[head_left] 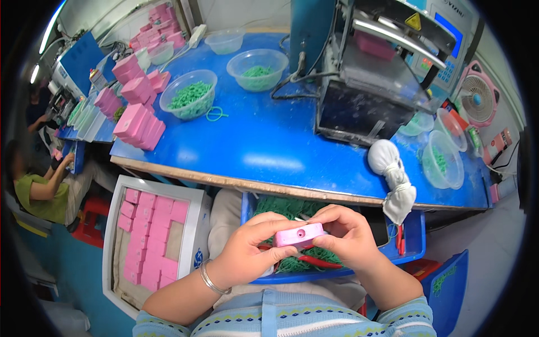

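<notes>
- Across the middle of the blue table [247, 154], a wide lane lets a hand pass between pink stacks [139, 126] at left and a black machine [359, 109] at right.
- Two bowls, one left [196, 114] and one right [269, 84], crowd its far part.
- The wooden edge [224, 185] blocks a low forward reach from the left hand [252, 242] and right hand [352, 240].
- A white cloth bundle [391, 174] overhangs that edge, right.
- Below both hands, a blue drawer [416, 238] limits downward room.
</notes>
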`<state>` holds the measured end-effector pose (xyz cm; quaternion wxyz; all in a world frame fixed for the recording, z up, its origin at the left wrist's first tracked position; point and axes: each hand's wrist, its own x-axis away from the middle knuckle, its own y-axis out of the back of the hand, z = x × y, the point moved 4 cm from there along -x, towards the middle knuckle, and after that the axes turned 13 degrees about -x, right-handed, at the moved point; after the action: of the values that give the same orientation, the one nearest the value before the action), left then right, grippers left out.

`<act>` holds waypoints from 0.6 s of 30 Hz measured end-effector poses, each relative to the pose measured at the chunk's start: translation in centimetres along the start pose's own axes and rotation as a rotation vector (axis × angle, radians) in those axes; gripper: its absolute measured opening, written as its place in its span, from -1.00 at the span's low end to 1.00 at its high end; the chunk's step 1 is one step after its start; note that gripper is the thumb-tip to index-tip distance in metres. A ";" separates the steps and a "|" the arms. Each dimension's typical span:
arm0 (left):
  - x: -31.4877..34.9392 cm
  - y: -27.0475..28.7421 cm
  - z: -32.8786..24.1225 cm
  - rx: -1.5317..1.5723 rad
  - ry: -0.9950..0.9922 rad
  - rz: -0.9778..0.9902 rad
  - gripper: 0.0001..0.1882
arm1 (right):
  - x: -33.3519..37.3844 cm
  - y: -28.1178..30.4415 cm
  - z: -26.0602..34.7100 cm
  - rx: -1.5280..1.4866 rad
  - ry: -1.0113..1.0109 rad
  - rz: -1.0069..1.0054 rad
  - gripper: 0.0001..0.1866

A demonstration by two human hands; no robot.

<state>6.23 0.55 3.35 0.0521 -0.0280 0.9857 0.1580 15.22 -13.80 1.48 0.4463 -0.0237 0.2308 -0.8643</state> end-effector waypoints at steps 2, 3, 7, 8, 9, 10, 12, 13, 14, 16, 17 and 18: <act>-0.3 -0.1 -0.4 -0.169 -0.156 -0.089 -0.64 | -0.1 -0.2 0.8 0.112 0.046 -0.070 -0.73; -0.5 -0.3 -0.5 -0.153 -0.127 -0.162 -0.67 | -0.2 -0.4 1.3 0.286 0.099 -0.112 -0.71; -1.4 -0.5 -2.4 -0.439 -0.263 -0.301 -0.72 | -0.1 -0.9 3.2 0.670 0.439 -0.139 -0.70; -1.6 -0.6 -3.1 -0.490 -0.320 -0.317 -0.71 | 0.0 -0.7 3.5 0.673 0.431 -0.118 -0.70; -2.0 -0.6 -3.4 -0.475 -0.330 -0.277 -0.72 | -0.1 -0.2 3.6 0.608 0.371 -0.099 -0.69; -2.5 -0.5 -3.8 -0.461 -0.338 -0.236 -0.72 | -0.2 0.3 3.7 0.541 0.311 -0.081 -0.68; -3.8 0.1 -4.3 -0.402 -0.266 -0.194 -0.73 | -1.4 1.7 3.9 0.098 0.087 -0.099 -0.63; -3.7 0.6 -3.7 -0.232 -0.118 -0.267 -0.75 | -1.9 1.7 5.1 -0.039 0.074 -0.120 -0.58; -4.2 1.5 -3.1 -0.098 -0.090 -0.322 -0.70 | -2.6 1.7 7.2 0.056 0.090 -0.130 -0.60; -6.7 4.1 -1.7 -0.215 -0.021 -0.340 -0.56 | -4.8 3.9 10.0 -0.188 0.064 -0.207 -0.51; -7.0 4.8 -2.1 -0.620 -0.102 -0.304 -0.51 | -5.8 4.7 11.4 -0.307 -0.006 -0.261 -0.44; -7.2 5.1 -2.4 -1.027 -0.186 -0.266 -0.46 | -6.7 5.2 12.6 -0.357 -0.059 -0.309 -0.41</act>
<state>12.83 4.93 8.00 0.1385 -0.1602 0.7608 0.6135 26.35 -15.86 11.60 0.3039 -0.1627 0.3604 -0.8668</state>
